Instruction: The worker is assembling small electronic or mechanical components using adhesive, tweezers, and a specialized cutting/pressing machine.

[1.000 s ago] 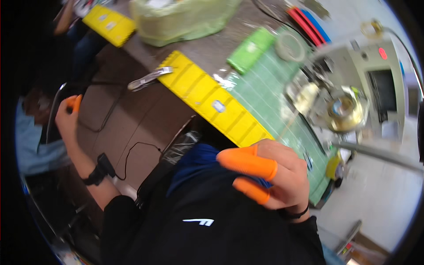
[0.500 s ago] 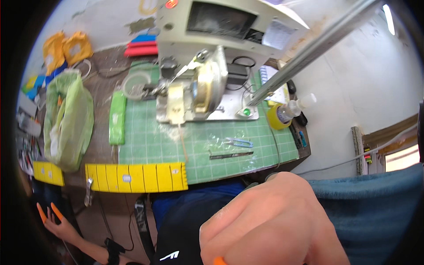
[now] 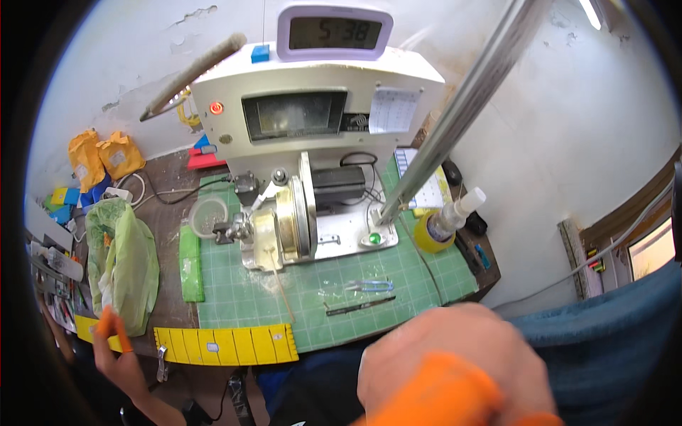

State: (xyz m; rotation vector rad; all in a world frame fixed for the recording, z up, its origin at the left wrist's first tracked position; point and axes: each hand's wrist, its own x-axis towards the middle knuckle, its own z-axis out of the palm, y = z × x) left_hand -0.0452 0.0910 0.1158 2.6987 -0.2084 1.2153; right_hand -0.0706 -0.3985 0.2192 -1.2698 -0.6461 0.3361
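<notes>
My right hand [image 3: 455, 355] looms large and blurred at the lower right, very near the view. Its fingers look curled closed, with orange finger covers showing; anything inside them is hidden. At the lower left my left hand [image 3: 119, 358] is raised by the lower end of a pale green plastic bag [image 3: 131, 270]. Orange covers sit on two of its fingers, which are bent and slightly apart, with nothing visible between them. Neither hand touches the bench machine [image 3: 284, 220], which has a brass-coloured wheel. Blue-handled thread snips [image 3: 369, 286] and black tweezers [image 3: 360, 306] lie on the green cutting mat [image 3: 234, 305].
Along the bench's front edge runs a yellow marked strip [image 3: 234, 345]. A yellow-liquid bottle [image 3: 433, 231] stands at the right beside a slanting metal post [image 3: 455, 106]. A round clear dish [image 3: 208, 216] and a green packet [image 3: 190, 266] sit left of the machine. A clock [image 3: 334, 34] tops its cabinet.
The view has tilted up, bringing the clock into sight. My left hand has come up toward the bag, its spread fingers now bent closer. My right hand has turned, showing more orange.
</notes>
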